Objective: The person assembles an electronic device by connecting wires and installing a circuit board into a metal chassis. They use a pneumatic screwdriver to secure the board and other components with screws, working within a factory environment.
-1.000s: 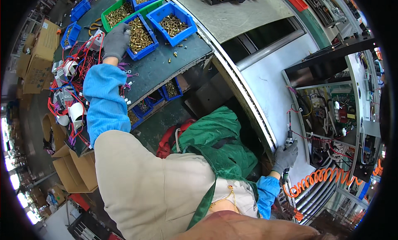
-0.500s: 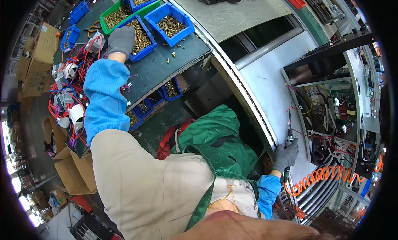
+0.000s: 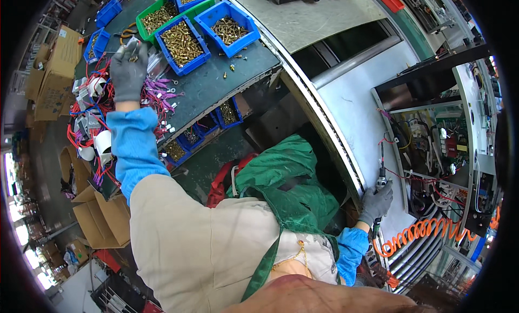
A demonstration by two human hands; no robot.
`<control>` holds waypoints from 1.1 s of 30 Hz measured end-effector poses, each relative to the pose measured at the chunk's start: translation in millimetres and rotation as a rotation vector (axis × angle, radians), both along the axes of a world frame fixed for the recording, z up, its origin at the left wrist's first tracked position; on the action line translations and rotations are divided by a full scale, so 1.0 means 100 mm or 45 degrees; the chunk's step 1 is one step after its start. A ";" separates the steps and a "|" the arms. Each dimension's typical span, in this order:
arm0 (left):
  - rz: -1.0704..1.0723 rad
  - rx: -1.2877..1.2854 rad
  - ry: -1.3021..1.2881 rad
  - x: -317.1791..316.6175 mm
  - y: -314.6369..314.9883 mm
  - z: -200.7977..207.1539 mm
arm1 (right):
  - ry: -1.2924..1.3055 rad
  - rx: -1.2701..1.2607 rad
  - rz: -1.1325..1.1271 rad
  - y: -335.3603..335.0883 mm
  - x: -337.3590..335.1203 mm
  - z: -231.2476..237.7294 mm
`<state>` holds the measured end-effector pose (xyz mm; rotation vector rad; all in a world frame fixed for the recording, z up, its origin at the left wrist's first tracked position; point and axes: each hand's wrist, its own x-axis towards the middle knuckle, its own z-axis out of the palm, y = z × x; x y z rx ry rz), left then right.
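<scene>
My left hand (image 3: 128,72), in a grey glove, reaches over the left bench. Its fingers are bent beside a small white block (image 3: 131,42), with a brass-coloured bit showing at them; what they grip is partly hidden. Under and around it lies a heap of red wires with grey and white parts (image 3: 86,121). Purple leads with ring ends (image 3: 158,91) lie just right of the hand. My gloved right hand (image 3: 377,202) is wrapped round a power screwdriver (image 3: 381,178), its long bit pointing away from me, beside an opened metal unit with wiring (image 3: 432,145).
Blue bins of brass screws (image 3: 183,45) and a green bin (image 3: 157,17) stand on the bench, with loose screws (image 3: 232,68) nearby. More blue bins (image 3: 228,113) sit below. An orange coiled hose (image 3: 416,232) hangs at right. Cardboard boxes (image 3: 100,218) stand at left.
My left hand has moved left from the screw bin to the wire heap and white block, uncovering the purple leads. My right hand keeps its hold on the screwdriver. The view has shifted slightly.
</scene>
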<state>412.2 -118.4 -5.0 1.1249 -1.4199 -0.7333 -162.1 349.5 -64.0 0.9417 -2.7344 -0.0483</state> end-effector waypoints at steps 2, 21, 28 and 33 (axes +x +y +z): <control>-0.022 0.232 -0.200 0.05 0.19 0.03 | -0.028 0.002 -0.015 -0.02 0.00 0.00; -0.388 0.199 0.998 -0.29 0.44 0.32 | 0.119 -0.041 0.003 -0.04 0.12 0.09; -1.276 0.357 -0.234 -2.84 1.33 0.07 | -0.895 -0.819 0.216 -0.59 0.57 0.51; -1.760 0.919 0.101 -4.43 2.28 -0.33 | -1.849 -1.094 0.164 -0.73 0.68 0.40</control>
